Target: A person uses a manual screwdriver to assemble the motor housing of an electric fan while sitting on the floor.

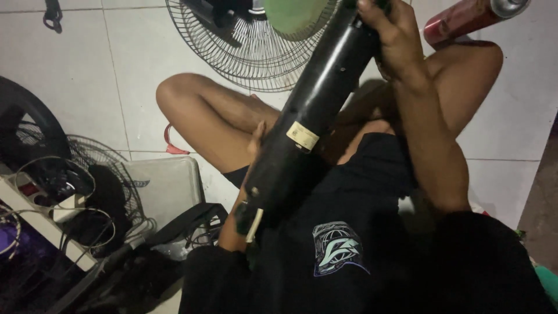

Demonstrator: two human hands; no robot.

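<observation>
The right hand (390,32) clenched the smooth black tube (311,116) at upper centre. The left hand (256,139) pressed half hidden behind it; grip unclear.

— What am I seeing under everything from here?

— I'm looking at a pale tiled floor (75,75) carrying it all. Beyond the upper grip, a wire fan guard (232,52) is lying flat on the tiles, and just to the right of that grip a red spray can (465,20) is resting on its side.

— And out to the left of the lower grip?

— I'm seeing a second fan grille (99,168) sitting there, next to a white power strip (40,224) with tangled cables, and a small red object (174,145) lying near the bent knee; I'm not making out what it is.
</observation>
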